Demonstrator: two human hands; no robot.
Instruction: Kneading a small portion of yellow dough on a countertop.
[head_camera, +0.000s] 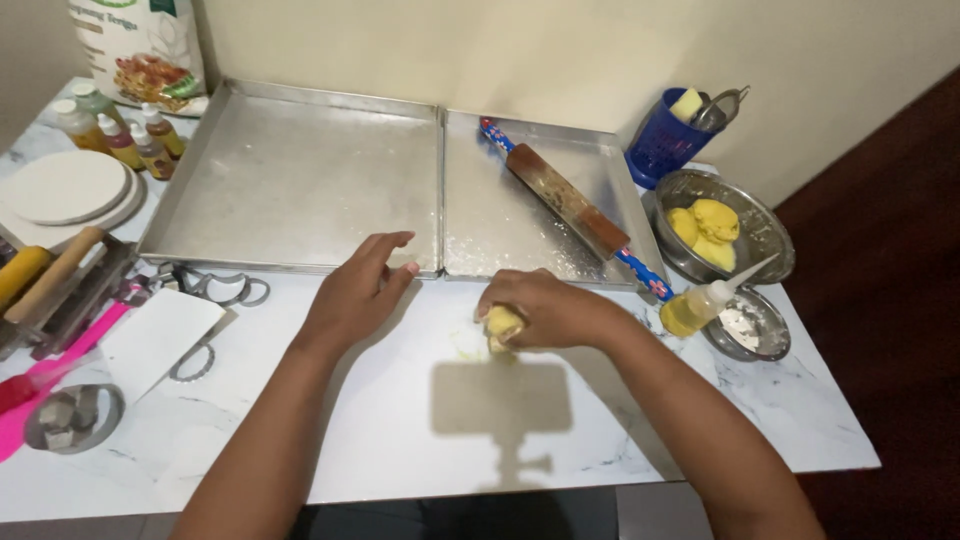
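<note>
- Right hand (548, 308): fingers clenched over a yellow dough lump (501, 326), pressed onto the marble table (400, 420).
- Left hand (358, 290): fingers released, nothing gripped; fingertips beside the baking tray (290, 180) edge.
- Rolling pin (565, 200) noted beyond the right fingers.

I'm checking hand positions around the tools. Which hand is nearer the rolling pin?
Right. The right hand, closed over a lump of yellow dough, sits just below the tray holding the rolling pin. The left hand is farther left, by the other tray's front edge.
</note>
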